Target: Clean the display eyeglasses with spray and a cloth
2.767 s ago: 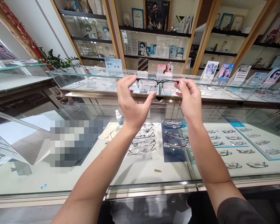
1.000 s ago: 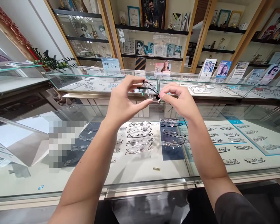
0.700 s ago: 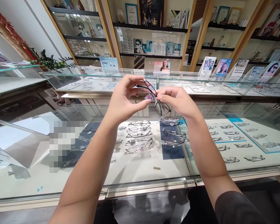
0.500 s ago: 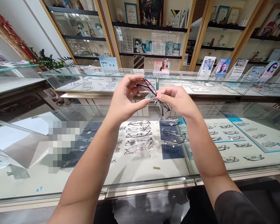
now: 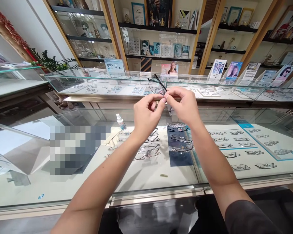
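Note:
A pair of dark-framed eyeglasses [image 5: 157,83] is held up above the glass counter, tilted, with one lens and the folded temples rising above the fingertips. My right hand [image 5: 184,105] pinches it near the bridge between thumb and forefinger. Right beside it, my left hand [image 5: 147,113] is closed, thumb and forefinger pressed together at the middle of the frame. The lower lens is mostly hidden behind the hands. Below them, several wrapped eyeglasses [image 5: 150,148] lie in a column, and more lie on a dark blue mat [image 5: 180,161].
A white spray bottle [image 5: 121,122] and a beige cloth [image 5: 111,138] are left of my hands. A small gold-coloured piece [image 5: 164,175] lies toward the counter's front edge. Across the aisle runs another glass display case [image 5: 100,78]; a blurred patch [image 5: 73,149] covers the left side.
My left hand has moved right and down from the outer lens to the middle of the eyeglasses, uncovering the bottle and cloth. A sticker seen on the lens before is hidden now.

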